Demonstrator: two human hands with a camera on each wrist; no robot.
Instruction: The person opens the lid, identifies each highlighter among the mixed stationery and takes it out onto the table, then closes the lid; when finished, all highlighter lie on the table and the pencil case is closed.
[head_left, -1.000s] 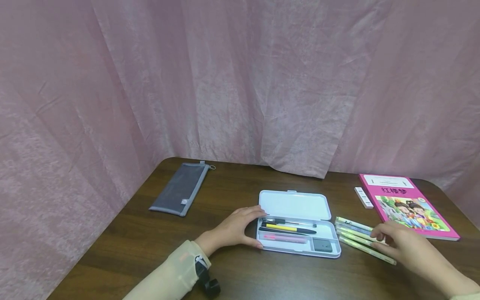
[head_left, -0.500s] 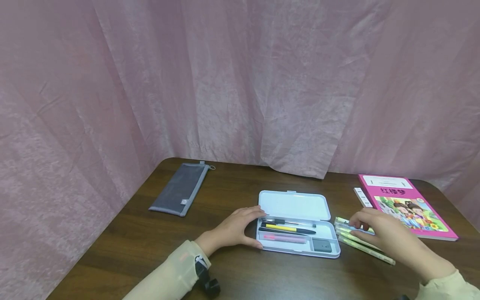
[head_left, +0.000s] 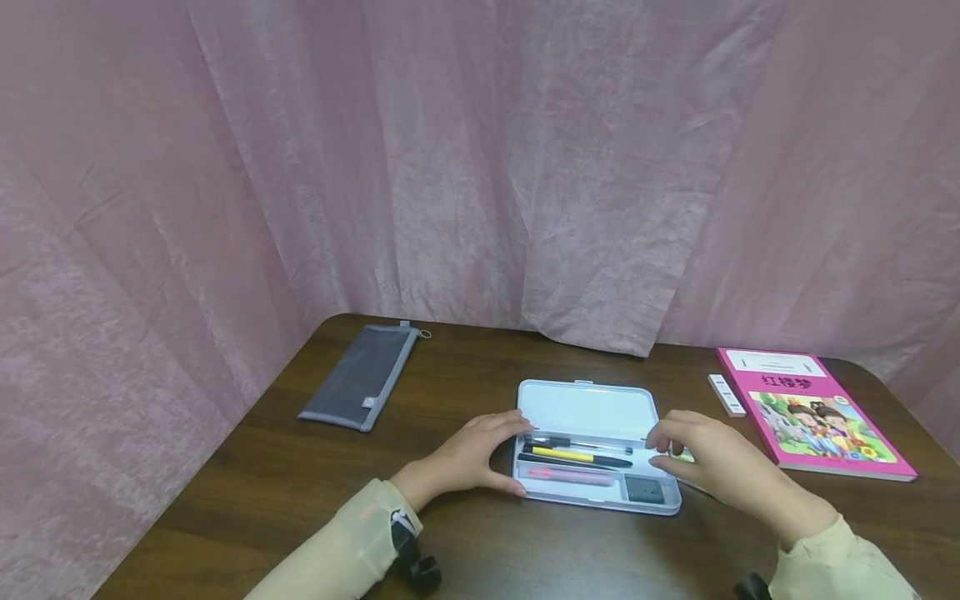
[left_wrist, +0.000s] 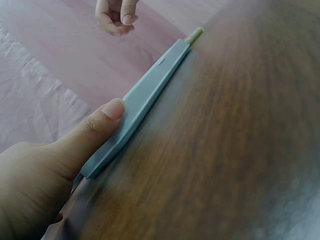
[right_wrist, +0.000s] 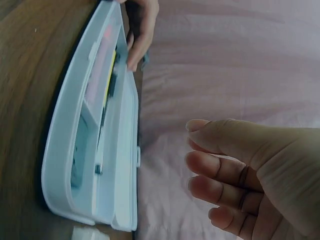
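The white pencil case (head_left: 588, 408) lies with its lid folded back on the table. Inside are a clear pen with a black grip, a yellow-and-black pen (head_left: 562, 455), a pink stick-shaped item (head_left: 570, 477) and a dark grey block (head_left: 643, 490). My left hand (head_left: 468, 458) grips the case's left end, thumb along the front wall (left_wrist: 142, 95). My right hand (head_left: 720, 462) hovers over the right end, fingers loosely bent, nothing between them in the right wrist view. Below it, mostly hidden, lie yellow-green patterned pens; one pen end (left_wrist: 195, 35) shows past the case in the left wrist view.
A grey mesh zip pouch (head_left: 362, 379) lies at the back left of the wooden table (head_left: 465, 550). To the right are a pink picture-cover book (head_left: 817, 417) and a small white block (head_left: 727, 395) beside it. A pink curtain (head_left: 480, 167) hangs behind.
My right hand has moved left, from over the patterned pens to above the pencil case's right end, and now covers most of those pens. The left hand has stayed on the case.
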